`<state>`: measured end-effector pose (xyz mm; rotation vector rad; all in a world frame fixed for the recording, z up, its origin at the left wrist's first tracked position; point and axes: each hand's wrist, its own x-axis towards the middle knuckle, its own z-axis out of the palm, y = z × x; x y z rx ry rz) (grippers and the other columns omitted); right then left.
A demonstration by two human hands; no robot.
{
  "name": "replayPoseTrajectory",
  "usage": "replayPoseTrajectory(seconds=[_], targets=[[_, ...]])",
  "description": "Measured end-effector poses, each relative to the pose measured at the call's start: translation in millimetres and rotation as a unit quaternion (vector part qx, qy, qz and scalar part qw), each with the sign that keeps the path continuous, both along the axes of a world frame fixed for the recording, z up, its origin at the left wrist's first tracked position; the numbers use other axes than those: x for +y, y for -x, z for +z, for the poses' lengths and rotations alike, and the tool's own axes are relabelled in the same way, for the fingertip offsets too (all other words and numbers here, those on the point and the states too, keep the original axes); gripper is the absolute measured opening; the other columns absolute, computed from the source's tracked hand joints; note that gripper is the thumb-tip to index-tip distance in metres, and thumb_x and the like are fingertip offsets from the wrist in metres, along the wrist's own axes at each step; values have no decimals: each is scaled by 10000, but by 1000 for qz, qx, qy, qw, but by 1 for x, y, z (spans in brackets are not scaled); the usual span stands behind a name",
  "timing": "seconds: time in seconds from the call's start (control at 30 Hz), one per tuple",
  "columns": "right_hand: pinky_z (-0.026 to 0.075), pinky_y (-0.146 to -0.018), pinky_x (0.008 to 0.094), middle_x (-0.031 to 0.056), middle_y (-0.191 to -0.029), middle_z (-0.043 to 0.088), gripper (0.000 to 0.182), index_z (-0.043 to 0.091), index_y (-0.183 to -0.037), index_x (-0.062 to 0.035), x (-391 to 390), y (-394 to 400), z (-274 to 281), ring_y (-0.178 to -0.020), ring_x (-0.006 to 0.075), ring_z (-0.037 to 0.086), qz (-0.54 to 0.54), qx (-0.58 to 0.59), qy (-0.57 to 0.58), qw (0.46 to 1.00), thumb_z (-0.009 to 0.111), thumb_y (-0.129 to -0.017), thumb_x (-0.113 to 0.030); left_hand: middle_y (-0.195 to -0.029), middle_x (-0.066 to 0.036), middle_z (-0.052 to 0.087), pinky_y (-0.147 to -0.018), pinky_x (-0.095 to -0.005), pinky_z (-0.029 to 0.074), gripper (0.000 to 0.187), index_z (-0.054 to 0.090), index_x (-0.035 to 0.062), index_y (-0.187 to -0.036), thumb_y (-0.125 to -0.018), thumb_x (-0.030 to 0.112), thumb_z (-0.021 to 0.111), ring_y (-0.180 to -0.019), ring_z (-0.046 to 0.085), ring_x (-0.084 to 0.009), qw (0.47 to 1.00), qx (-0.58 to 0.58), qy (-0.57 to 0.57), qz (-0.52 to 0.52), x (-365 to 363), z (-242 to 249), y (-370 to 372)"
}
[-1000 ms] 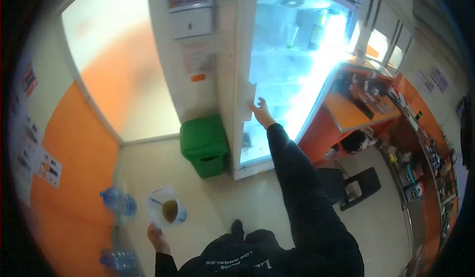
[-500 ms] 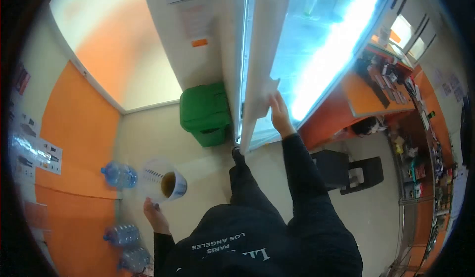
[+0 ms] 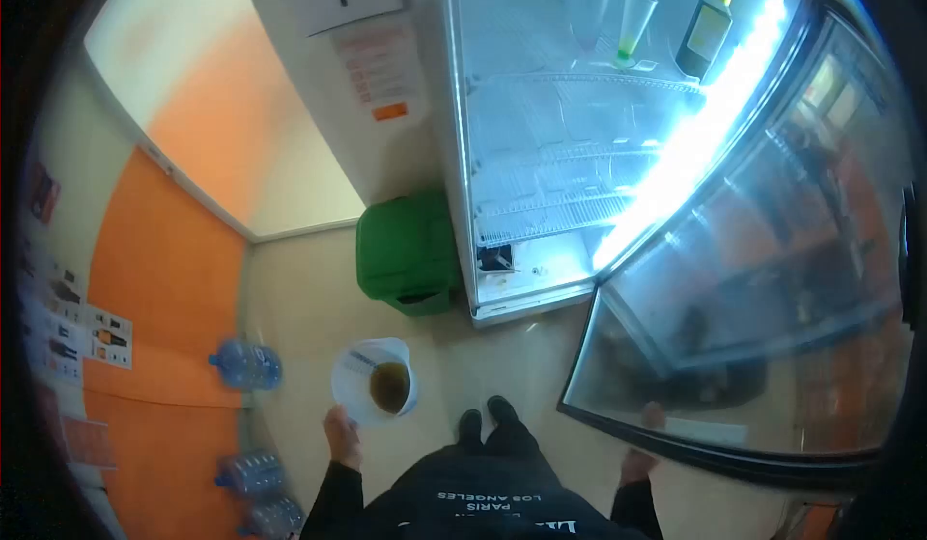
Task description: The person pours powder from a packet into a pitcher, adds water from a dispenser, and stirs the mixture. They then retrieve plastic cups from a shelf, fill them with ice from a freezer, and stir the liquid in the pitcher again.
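A clear plastic measuring jug [image 3: 350,386] with brown liquid in its bottom hangs over the floor at lower left. My left hand [image 3: 343,438] is closed on the jug's near side, probably at the handle. At lower right, my right hand [image 3: 635,465] is at the edge of the glass fridge door [image 3: 618,426]; a blurred fingertip shows beyond the dark frame, and the other fingers are partly hidden. The lit fridge [image 3: 570,207] stands open ahead. On its upper shelf are a tall glass [image 3: 632,28] with something green in it and a dark bottle [image 3: 705,33] with a yellow neck.
A green bin [image 3: 406,255] stands left of the fridge. Large water bottles [image 3: 246,364] are by the orange wall [image 3: 164,289], with more below. Wire shelves [image 3: 560,214] run across the fridge. The opened door takes up the right side.
The fridge door has swung wide to the right, showing the shelves. My right hand has moved down and right with it. The jug has come right and slightly down in view.
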<state>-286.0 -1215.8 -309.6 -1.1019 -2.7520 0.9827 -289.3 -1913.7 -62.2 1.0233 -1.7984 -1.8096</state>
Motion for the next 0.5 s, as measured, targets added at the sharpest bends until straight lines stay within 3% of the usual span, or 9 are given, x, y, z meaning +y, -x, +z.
replayPoseTrajectory(seconds=[0.03, 0.13, 0.2, 0.27, 0.3, 0.37, 0.4, 0.43, 0.5], targets=[[395, -1019, 355, 133, -1238, 591, 371, 559, -1236, -20, -25, 24, 73, -1137, 247, 549, -125, 147, 177, 965, 487, -998, -296, -753, 39, 462, -565, -249, 350, 257, 522, 98, -815, -977, 291, 473, -675, 426, -57, 999, -27, -43, 0, 13, 15, 19], [426, -989, 316, 132, -1182, 626, 357, 608, -1135, -7, -86, 44, 200, -1092, 228, 587, -184, 338, 396, 834, 529, -975, -316, -675, 18, 452, -528, -287, 333, 305, 498, 80, -728, -967, 264, 450, -616, 431, -85, 982, -71, 155, -83, 29, 9, 57], [429, -993, 342, 139, -1212, 610, 391, 571, -1196, -4, -79, 23, 141, -1112, 242, 574, -235, 357, 479, 767, 516, -973, -320, -622, 3, 455, -506, -319, 320, 341, 482, 61, -670, -955, 243, 438, -575, 438, -108, 948, -117, 266, -128, 28, -1, 74], [429, -991, 366, 155, -1229, 589, 387, 534, -1246, -9, -75, -15, 57, -1139, 277, 553, -425, 109, 560, 702, 555, -957, -266, -611, -9, 468, -506, -332, 317, 344, 479, 47, -662, -945, 237, 438, -575, 450, -114, 965, -130, 200, -104, 37, -18, 86], [429, -990, 378, 164, -1237, 578, 397, 516, -1271, -12, -88, -15, 19, -1153, 294, 543, -437, 1, 573, 693, 575, -950, -239, -603, -29, 479, -509, -341, 321, 361, 476, 37, -653, -945, 247, 439, -574, 459, -126, 958, -126, 229, -116, 50, -7, 104], [449, -962, 429, 229, -1241, 566, 416, 512, -1250, 12, -145, 62, -23, -1128, 362, 559, -32, -189, 380, 905, 588, -922, -233, -594, -55, 496, -514, -352, 326, 385, 479, 26, -642, -945, 259, 439, -572, 472, -139, 954, -106, 264, -100, 69, -6, 129], [459, -947, 454, 261, -1243, 561, 425, 510, -1239, 24, -177, 106, -37, -1116, 396, 567, 126, -223, 227, 940, 594, -908, -229, -599, -44, 502, -515, -349, 330, 383, 499, 28, -656, -945, 273, 446, -573, 472, -137, 941, -131, 289, -118, 62, -18, 125], [453, -943, 442, 250, -1190, 575, 464, 439, -1291, 64, -212, 176, -22, -1115, 386, 566, 219, -181, 208, 936, 556, -917, -184, -604, -32, 509, -517, -346, 335, 383, 519, 30, -670, -946, 288, 453, -575, 471, -134, 927, -155, 314, -135, 55, -31, 121], [400, -1014, 453, 287, -1258, 501, 530, 437, -1289, 60, -262, 286, -81, -1189, 421, 486, 327, -47, 113, 937, 630, -832, -128, -597, -22, 493, -514, -346, 333, 383, 510, 32, -669, -941, 297, 459, -570, 463, -134, 989, -80, 124, -8, 72, -34, 130]])
